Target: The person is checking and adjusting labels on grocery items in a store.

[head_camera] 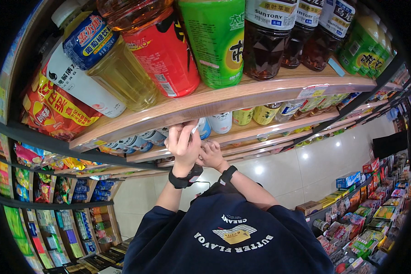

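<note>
My left hand (184, 142) is raised at the front edge of a wooden shelf (205, 104), its fingers bent around a small pale piece that looks like paper or a tag. Just right of it and slightly lower, my right hand (210, 154) is close to the left palm with curled fingers; whether it holds anything is hidden. Both wrists wear black bands. Above the hands, on the shelf, stand a red-labelled bottle (164, 58), a green-labelled bottle (214, 44) and a bottle of yellowish drink (123, 75). Behind the fingers, a white bottle (221, 121) stands on the lower shelf.
Dark Suntory tea bottles (267, 44) stand at the upper right, near a price label (311, 91) on the shelf edge. A red and yellow snack bag (54, 106) lies at the left. Snack racks (65, 188) fill the lower left; packaged goods (366, 219) line the lower right beyond the tiled floor.
</note>
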`<action>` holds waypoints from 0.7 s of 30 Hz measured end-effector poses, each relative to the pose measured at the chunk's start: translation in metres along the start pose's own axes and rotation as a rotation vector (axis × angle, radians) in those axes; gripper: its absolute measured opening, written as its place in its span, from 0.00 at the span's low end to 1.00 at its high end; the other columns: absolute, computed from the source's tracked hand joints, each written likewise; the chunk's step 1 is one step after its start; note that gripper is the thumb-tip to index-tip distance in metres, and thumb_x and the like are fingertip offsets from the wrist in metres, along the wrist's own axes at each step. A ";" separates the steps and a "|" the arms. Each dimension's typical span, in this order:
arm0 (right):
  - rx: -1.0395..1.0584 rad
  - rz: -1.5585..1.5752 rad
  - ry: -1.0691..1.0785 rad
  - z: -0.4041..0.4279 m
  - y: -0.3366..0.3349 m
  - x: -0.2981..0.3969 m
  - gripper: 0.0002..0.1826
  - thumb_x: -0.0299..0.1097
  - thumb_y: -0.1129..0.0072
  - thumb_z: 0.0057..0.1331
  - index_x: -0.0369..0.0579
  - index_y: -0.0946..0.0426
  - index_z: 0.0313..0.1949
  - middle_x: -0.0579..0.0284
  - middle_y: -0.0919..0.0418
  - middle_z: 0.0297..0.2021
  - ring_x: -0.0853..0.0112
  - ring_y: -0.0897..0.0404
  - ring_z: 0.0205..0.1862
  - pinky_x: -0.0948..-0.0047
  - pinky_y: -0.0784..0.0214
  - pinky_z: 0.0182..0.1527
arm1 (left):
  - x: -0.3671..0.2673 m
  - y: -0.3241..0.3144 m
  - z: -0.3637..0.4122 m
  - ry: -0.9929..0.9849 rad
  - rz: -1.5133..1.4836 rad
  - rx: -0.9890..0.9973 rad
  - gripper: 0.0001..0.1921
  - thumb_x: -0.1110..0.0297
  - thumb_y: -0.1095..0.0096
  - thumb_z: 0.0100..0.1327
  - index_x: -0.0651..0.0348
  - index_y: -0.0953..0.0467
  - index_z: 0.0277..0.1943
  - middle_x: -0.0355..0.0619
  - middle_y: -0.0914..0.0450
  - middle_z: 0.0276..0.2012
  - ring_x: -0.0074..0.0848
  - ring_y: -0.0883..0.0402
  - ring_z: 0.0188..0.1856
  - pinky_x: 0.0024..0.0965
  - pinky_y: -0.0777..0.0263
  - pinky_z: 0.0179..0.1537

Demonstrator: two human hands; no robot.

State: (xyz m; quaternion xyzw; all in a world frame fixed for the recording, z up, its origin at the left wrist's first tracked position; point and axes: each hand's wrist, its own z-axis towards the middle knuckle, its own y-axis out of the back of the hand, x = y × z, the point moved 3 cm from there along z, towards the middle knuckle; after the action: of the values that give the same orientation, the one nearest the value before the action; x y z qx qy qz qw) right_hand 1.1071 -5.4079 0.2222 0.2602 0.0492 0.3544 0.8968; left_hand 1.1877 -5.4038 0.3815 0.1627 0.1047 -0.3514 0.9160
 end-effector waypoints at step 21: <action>0.023 -0.083 0.067 -0.022 -0.019 -0.009 0.22 0.49 0.47 0.51 0.49 0.28 0.40 0.59 0.31 0.40 0.64 0.33 0.47 0.62 0.46 0.53 | 0.024 -0.013 -0.066 -0.098 0.083 0.361 0.20 0.78 0.42 0.45 0.49 0.20 0.43 0.39 0.29 0.26 0.26 0.28 0.19 0.29 0.32 0.21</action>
State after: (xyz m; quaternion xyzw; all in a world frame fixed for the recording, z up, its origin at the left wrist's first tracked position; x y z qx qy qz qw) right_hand 1.1058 -5.4163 0.1930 0.2562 0.0941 0.3249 0.9055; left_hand 1.1910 -5.4030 0.3105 0.3112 -0.0113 -0.3338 0.8897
